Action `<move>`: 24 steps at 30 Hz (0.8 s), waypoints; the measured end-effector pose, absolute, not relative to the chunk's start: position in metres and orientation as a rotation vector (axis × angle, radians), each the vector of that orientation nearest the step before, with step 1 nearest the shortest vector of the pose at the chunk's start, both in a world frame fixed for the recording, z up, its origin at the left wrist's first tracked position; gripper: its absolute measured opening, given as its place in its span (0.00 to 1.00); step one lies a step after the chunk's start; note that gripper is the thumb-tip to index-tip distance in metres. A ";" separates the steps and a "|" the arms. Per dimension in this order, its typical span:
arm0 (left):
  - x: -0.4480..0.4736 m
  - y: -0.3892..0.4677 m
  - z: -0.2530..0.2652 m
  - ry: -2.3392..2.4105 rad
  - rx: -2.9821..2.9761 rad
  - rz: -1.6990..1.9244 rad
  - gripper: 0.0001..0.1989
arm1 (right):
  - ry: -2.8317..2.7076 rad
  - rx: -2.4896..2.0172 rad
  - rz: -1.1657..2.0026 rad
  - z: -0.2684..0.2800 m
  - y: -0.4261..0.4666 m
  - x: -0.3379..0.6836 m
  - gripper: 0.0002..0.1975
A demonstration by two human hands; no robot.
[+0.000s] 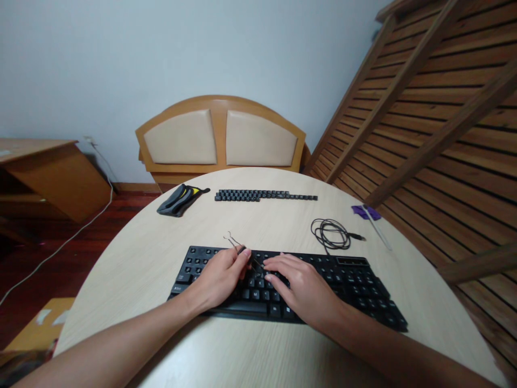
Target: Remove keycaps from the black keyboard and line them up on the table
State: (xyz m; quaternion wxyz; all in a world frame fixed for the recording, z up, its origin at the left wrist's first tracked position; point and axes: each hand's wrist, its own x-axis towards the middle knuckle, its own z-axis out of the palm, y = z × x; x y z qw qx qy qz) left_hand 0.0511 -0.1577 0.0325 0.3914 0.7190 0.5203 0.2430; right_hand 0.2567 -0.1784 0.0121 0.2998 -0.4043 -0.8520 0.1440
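My left hand is closed around a wire keycap puller. One pair of its thin hooked wires sticks out beyond the fingers, and the other end points right, down at the keys. Under both hands lies a black keyboard; at its left, several key positions show bare switches with their caps off. My right hand rests over the middle keys, thumb and fingers apart beside the puller's right end. Whether its fingertips touch the wire or a key, I cannot tell.
Loose black keycaps stand in rows toward the back of the round table. A dark pouch lies at back left. The coiled cable sits behind the keyboard; a purple cloth and white stick are at right.
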 end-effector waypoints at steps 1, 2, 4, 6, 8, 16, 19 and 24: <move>0.051 -0.158 0.033 1.314 1.821 0.626 0.21 | -2.262 -1.073 0.381 0.012 -0.179 0.257 0.07; 0.051 -0.158 0.034 1.310 1.803 0.642 0.21 | -2.257 -1.073 0.381 0.013 -0.179 0.257 0.07; 0.050 -0.157 0.036 1.307 1.734 0.689 0.22 | -2.235 -1.085 0.381 0.014 -0.179 0.257 0.08; 0.050 -0.156 0.036 1.307 1.676 0.724 0.22 | -2.213 -1.098 0.377 0.015 -0.178 0.257 0.08; 0.050 -0.156 0.035 1.314 1.668 0.731 0.22 | -2.205 -1.101 0.375 0.016 -0.178 0.257 0.08; 0.050 -0.155 0.028 1.329 1.701 0.822 0.21 | -2.171 -1.173 0.383 0.014 -0.176 0.257 0.08; 0.050 -0.155 0.029 1.332 1.701 0.827 0.21 | -2.162 -1.209 0.385 0.016 -0.175 0.259 0.07; 0.052 -0.155 0.031 1.344 1.770 0.782 0.20 | -2.184 -1.256 0.340 0.026 -0.167 0.265 0.06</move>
